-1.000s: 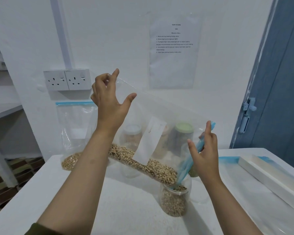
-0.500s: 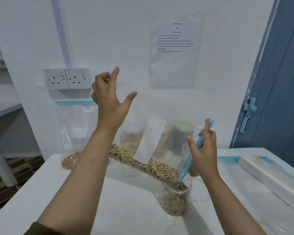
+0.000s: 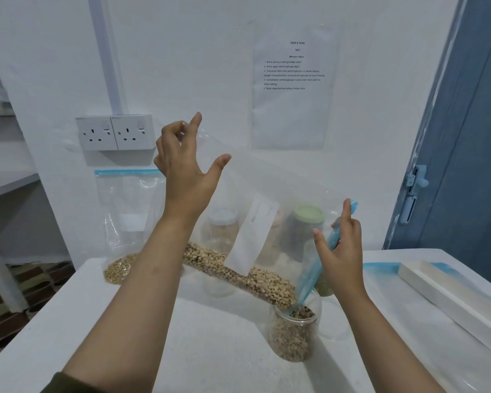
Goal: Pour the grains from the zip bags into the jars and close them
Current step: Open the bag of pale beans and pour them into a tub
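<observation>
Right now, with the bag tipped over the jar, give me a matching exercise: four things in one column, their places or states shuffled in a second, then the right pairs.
Things:
1. Left hand
2. Right hand
3. Open jar
4. Second bag

Places or states:
A. Stands against the wall under the sockets
B. Pinches the raised bottom corner of the tilted bag
C. Takes in beans from the blue zip mouth
D. Holds the blue zip edge just above the jar

Pairs: 1-B, 2-D, 3-C, 4-A
</observation>
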Action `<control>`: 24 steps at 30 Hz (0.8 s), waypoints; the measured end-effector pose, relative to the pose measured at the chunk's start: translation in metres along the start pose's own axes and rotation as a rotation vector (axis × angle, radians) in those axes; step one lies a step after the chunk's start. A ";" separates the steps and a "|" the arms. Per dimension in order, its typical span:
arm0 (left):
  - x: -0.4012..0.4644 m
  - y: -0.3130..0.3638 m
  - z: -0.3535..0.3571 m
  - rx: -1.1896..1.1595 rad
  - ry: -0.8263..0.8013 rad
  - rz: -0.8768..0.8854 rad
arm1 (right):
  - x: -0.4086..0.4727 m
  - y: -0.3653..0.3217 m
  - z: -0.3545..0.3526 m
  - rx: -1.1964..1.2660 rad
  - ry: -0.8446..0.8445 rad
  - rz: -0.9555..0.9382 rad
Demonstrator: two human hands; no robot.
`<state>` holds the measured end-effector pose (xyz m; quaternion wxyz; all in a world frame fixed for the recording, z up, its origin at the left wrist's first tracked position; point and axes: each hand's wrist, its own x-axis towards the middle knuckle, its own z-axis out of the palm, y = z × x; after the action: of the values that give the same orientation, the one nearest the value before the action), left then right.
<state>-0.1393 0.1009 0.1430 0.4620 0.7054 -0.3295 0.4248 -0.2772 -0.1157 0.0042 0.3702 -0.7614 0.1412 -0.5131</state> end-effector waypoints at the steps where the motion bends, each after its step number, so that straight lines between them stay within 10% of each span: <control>1: 0.000 0.000 0.000 0.002 0.000 0.003 | 0.000 0.000 0.000 -0.001 0.000 0.002; 24: -0.001 0.005 -0.001 -0.022 -0.003 -0.001 | -0.011 0.000 -0.003 0.019 0.024 0.049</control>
<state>-0.1437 0.0999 0.1441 0.4694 0.7012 -0.3343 0.4199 -0.2843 -0.1101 -0.0030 0.3882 -0.7480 0.1590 -0.5143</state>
